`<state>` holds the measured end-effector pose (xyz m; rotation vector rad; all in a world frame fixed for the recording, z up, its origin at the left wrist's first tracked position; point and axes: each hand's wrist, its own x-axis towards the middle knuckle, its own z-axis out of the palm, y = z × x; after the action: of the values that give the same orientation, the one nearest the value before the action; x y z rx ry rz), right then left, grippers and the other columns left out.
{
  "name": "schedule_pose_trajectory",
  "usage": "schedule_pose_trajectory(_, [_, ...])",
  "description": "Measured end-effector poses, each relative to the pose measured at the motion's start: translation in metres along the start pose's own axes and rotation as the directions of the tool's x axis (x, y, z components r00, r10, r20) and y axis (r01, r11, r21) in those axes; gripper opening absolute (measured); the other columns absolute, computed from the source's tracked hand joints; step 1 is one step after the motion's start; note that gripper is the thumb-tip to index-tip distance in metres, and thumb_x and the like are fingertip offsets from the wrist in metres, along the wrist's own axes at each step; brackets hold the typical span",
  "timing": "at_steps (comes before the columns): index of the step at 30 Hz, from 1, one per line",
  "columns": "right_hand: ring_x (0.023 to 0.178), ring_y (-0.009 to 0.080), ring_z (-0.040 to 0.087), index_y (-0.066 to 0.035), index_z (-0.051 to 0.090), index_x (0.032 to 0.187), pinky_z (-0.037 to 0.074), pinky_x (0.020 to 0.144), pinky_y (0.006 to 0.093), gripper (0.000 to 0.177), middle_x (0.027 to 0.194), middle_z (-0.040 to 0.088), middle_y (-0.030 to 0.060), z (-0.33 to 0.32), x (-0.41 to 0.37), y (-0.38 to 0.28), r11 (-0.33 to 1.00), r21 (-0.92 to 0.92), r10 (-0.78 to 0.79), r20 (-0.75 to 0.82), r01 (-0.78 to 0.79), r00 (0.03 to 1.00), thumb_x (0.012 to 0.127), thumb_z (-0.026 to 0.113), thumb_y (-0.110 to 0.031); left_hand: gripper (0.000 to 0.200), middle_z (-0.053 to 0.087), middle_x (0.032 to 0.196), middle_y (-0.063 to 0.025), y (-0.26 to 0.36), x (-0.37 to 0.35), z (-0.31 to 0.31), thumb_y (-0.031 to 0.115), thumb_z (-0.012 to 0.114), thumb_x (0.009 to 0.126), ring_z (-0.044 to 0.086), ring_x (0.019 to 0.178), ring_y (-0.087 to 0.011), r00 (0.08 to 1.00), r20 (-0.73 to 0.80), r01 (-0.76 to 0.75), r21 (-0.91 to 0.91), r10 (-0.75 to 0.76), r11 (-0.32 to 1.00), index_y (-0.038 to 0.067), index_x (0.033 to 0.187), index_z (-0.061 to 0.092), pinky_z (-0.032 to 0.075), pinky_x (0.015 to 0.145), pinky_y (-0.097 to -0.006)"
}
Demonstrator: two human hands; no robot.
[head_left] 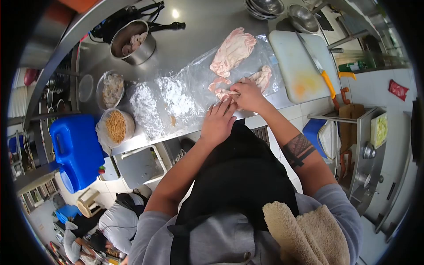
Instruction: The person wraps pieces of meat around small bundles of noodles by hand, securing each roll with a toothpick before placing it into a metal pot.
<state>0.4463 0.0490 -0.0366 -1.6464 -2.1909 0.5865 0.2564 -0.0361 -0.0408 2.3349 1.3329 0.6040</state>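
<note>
A strip of pale raw meat, perhaps chicken, lies on clear plastic film at the front of the steel table. My right hand is closed, its curled fingers gripping this strip from the right. Close beside it, my left hand has its fingers bent together over the near end of the meat. The fingertips of both hands are partly hidden. Another raw piece lies just beyond my right hand. Farther back on the film rests a larger flattened raw piece.
White powder covers the film to the left. Beyond it stand a tub of yellow sticks, a bowl of pale pieces and a metal pot. A yellow-handled knife lies on a cutting board. A person is at lower left.
</note>
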Motion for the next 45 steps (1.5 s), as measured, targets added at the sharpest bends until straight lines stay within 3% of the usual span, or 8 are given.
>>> schedule_pose_trajectory(13, [0.087, 0.0355, 0.072, -0.001, 0.077, 0.103, 0.057, 0.081, 0.0432, 0.029, 0.095, 0.075, 0.0193, 0.002, 0.042, -0.005, 0.972, 0.147, 0.219, -0.279, -0.184, 0.935, 0.086, 0.079, -0.025, 0.03, 0.067, 0.125, -0.0152, -0.029, 0.022, -0.009, 0.005, 0.073, 0.089, 0.064, 0.11, -0.0384, 0.949, -0.306, 0.004, -0.219, -0.072, 0.976, 0.005, 0.119, 0.071, 0.054, 0.096, -0.0475])
schedule_pose_trajectory(22, [0.097, 0.0386, 0.074, 0.003, 0.076, 0.103, 0.058, 0.086, 0.0439, 0.039, 0.1, 0.077, 0.0218, 0.01, 0.051, -0.007, 0.877, 0.378, 0.364, -0.122, -0.296, 0.923, 0.085, 0.078, -0.032, 0.031, 0.068, 0.123, -0.0231, -0.06, 0.108, -0.02, 0.011, 0.07, 0.093, 0.066, 0.114, -0.0455, 0.878, -0.419, 0.095, -0.316, -0.229, 0.944, 0.001, 0.122, 0.069, 0.054, 0.097, -0.0503])
schedule_pose_trajectory(28, [0.079, 0.015, 0.068, 0.005, 0.072, 0.106, 0.056, 0.072, 0.0306, 0.017, 0.089, 0.074, 0.0099, 0.024, 0.066, 0.024, 0.737, 0.645, 0.407, -0.181, -0.204, 0.895, 0.093, 0.068, -0.006, 0.05, 0.068, 0.117, -0.0327, -0.076, 0.169, -0.011, 0.032, 0.071, 0.092, 0.063, 0.118, -0.0492, 0.933, -0.171, 0.28, -0.207, -0.316, 0.937, -0.007, 0.123, 0.066, 0.051, 0.102, -0.054])
schedule_pose_trajectory(30, [0.089, 0.0446, 0.07, 0.0, 0.071, 0.094, 0.054, 0.079, 0.0477, 0.015, 0.091, 0.072, 0.0249, 0.022, 0.063, 0.022, 0.781, 0.577, 0.391, -0.155, -0.238, 0.907, 0.084, 0.063, -0.007, 0.05, 0.068, 0.115, -0.0341, -0.082, 0.177, -0.002, 0.032, 0.071, 0.092, 0.063, 0.116, -0.0494, 0.939, -0.102, 0.307, -0.188, -0.329, 0.933, -0.009, 0.12, 0.067, 0.051, 0.103, -0.0538])
schedule_pose_trajectory(35, [0.094, 0.0435, 0.067, -0.002, 0.072, 0.095, 0.053, 0.085, 0.0489, 0.02, 0.095, 0.071, 0.0237, -0.011, 0.032, 0.016, 0.808, 0.53, 0.345, -0.069, -0.258, 0.936, 0.078, 0.062, -0.004, 0.045, 0.066, 0.114, -0.0369, -0.069, 0.172, -0.002, 0.027, 0.071, 0.094, 0.065, 0.112, -0.0491, 0.932, 0.059, 0.363, -0.13, -0.358, 0.923, -0.011, 0.118, 0.066, 0.053, 0.097, -0.0533])
schedule_pose_trajectory(37, [0.108, 0.0405, 0.065, -0.005, 0.075, 0.104, 0.051, 0.098, 0.0491, 0.028, 0.108, 0.073, 0.019, -0.027, 0.016, 0.025, 0.973, 0.207, -0.051, -0.241, 0.103, 0.969, 0.077, 0.064, -0.004, 0.04, 0.067, 0.115, -0.0305, -0.053, 0.154, -0.008, 0.021, 0.072, 0.092, 0.064, 0.112, -0.0458, 0.931, -0.327, 0.199, 0.083, -0.162, 0.976, -0.008, 0.118, 0.066, 0.052, 0.099, -0.0513])
schedule_pose_trajectory(41, [0.105, 0.0376, 0.067, -0.007, 0.075, 0.112, 0.051, 0.102, 0.0446, 0.03, 0.122, 0.073, 0.0126, -0.074, -0.002, 0.073, 1.0, -0.023, -0.013, -0.311, 0.007, 0.95, 0.082, 0.071, -0.01, 0.042, 0.065, 0.122, -0.0242, -0.014, 0.118, -0.006, 0.016, 0.076, 0.088, 0.061, 0.117, -0.0426, 0.988, -0.151, -0.036, -0.094, 0.021, 0.995, -0.005, 0.124, 0.066, 0.05, 0.101, -0.0506])
schedule_pose_trajectory(45, [0.087, 0.032, 0.075, 0.006, 0.072, 0.11, 0.06, 0.076, 0.0417, 0.038, 0.098, 0.075, 0.0214, -0.089, 0.001, 0.088, 0.737, 0.455, 0.563, -0.002, -0.5, 0.827, 0.085, 0.077, -0.022, 0.043, 0.062, 0.132, -0.0151, 0.02, 0.102, 0.023, 0.021, 0.078, 0.088, 0.056, 0.122, -0.0375, 0.994, -0.039, -0.107, -0.134, 0.103, 0.985, 0.001, 0.125, 0.068, 0.045, 0.105, -0.0502])
